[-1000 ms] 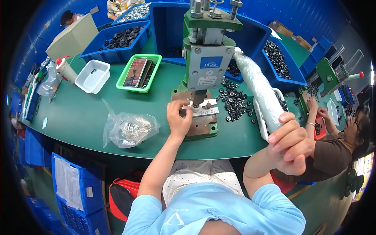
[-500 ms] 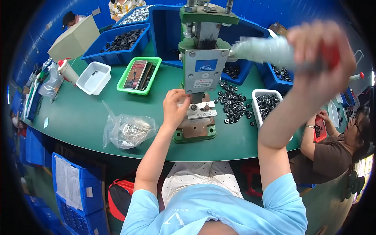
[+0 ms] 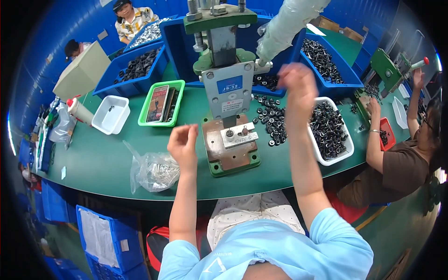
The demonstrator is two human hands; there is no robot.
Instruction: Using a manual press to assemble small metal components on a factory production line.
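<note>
A green hand press [image 3: 228,88] stands before me on the green table. In the metal fixture [image 3: 240,136] under its ram sits a small round black part [image 3: 229,134]. My left hand [image 3: 183,144] is left of the press base, thumb and forefinger pinched together; whatever they might hold is too small to make out. My right hand [image 3: 298,88], smeared by motion, is off the plastic-wrapped lever [image 3: 291,28] and above the loose black round parts [image 3: 270,116]; its fingers are too blurred to read. The lever points up to the right.
A clear bag of metal pins [image 3: 158,172] lies near the left front. A white tub [image 3: 345,156] holds black parts with pins. Behind are a green basket [image 3: 142,122] with a phone, a white tray [image 3: 100,119] and blue bins [image 3: 105,86]. A co-worker [image 3: 406,158] sits at right.
My right hand has let go of the lever and come down and inward. The lever has swung upward. My left hand has drawn back leftward from the fixture.
</note>
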